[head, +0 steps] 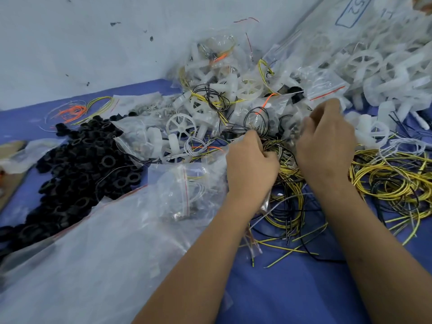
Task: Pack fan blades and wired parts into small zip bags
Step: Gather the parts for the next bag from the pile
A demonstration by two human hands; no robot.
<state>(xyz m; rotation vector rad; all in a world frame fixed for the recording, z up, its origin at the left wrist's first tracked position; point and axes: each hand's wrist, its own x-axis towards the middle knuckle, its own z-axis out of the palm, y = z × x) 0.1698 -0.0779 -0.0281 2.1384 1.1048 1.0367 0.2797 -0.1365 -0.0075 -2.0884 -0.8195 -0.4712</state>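
We see the wired parts (pixel 280 146) bunched at mid-desk, where our left hand (pixel 253 164) curls its fingers round a clump of black and yellow wires. Our right hand (pixel 326 141) reaches into the same tangle beside it; whether it pinches anything we cannot tell. White fan blades (pixel 181 123) and small zip bags (pixel 184 183) lie around on the blue desk (pixel 292 288), black rings (pixel 93 160) heaped left.

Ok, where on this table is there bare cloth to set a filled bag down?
Bare blue cloth shows between the forearms, below the yellow and black wire tangle. A smaller strip lies left of the black rings, by the wall. Around both hands and the fan blades it is crowded.
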